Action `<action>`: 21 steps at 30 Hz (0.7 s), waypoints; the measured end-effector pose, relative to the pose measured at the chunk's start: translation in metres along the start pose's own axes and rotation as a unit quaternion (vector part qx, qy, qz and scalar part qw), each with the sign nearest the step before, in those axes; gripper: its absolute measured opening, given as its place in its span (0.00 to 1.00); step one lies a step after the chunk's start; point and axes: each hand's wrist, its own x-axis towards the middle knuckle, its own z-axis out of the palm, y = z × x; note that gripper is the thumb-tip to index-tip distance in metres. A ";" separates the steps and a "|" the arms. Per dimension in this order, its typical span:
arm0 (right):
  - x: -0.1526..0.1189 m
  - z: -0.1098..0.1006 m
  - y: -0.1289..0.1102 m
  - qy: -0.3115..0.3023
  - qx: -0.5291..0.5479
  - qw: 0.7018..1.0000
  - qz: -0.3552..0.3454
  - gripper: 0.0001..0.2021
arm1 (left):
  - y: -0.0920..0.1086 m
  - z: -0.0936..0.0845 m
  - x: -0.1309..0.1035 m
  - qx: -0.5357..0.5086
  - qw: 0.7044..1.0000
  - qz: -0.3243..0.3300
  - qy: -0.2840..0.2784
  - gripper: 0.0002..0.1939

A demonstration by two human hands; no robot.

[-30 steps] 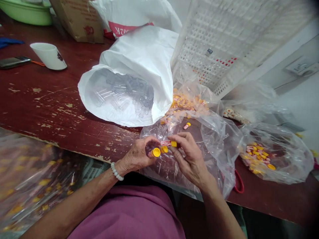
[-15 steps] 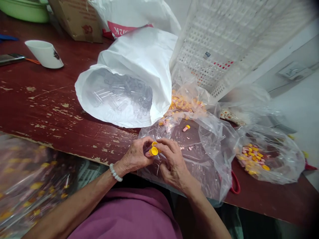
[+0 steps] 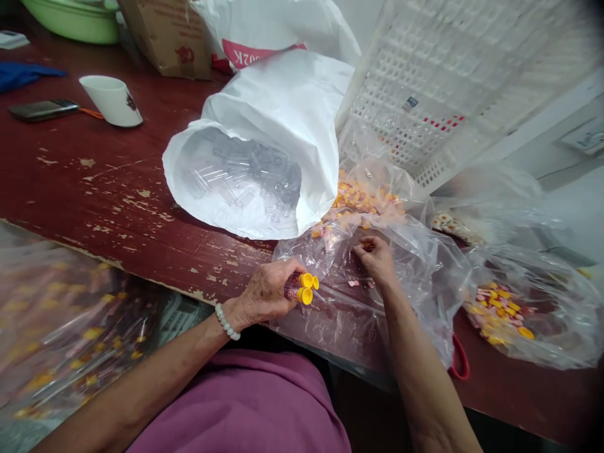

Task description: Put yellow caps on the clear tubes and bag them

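Observation:
My left hand (image 3: 268, 290) is closed round a few clear tubes (image 3: 291, 291) with yellow caps (image 3: 306, 295) and pink contents. The caps point right, out past the thumb. Farther right, my right hand (image 3: 376, 259) is down at the clear plastic sheet (image 3: 344, 327), its fingertips pinched together. They cover the spot where a small yellow-capped pink piece lay; only a trace of orange shows between them. Small pink scraps (image 3: 353, 283) lie just below those fingers. Ahead of my hands, a white sack (image 3: 278, 94) lies with its mouth towards me, holding many empty clear tubes (image 3: 250, 167).
Yellow-capped pink pieces (image 3: 363, 198) are heaped behind the sheet, and more sit in a plastic bag (image 3: 557, 314) at right. A white basket (image 3: 425, 82) leans behind. A cup (image 3: 111, 100), a phone (image 3: 44, 110) and a box (image 3: 167, 38) stand at left. Filled bags (image 3: 70, 327) lie below the table edge.
My right hand has left the tubes in my left hand and reached forward and right to the sheet. The small capped piece there is now covered. The view has swung slightly left.

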 end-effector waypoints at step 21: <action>-0.152 -0.001 -0.141 -0.094 -0.072 0.930 -0.347 0.35 | 0.012 0.002 0.005 0.009 0.995 -0.080 -0.054 0.15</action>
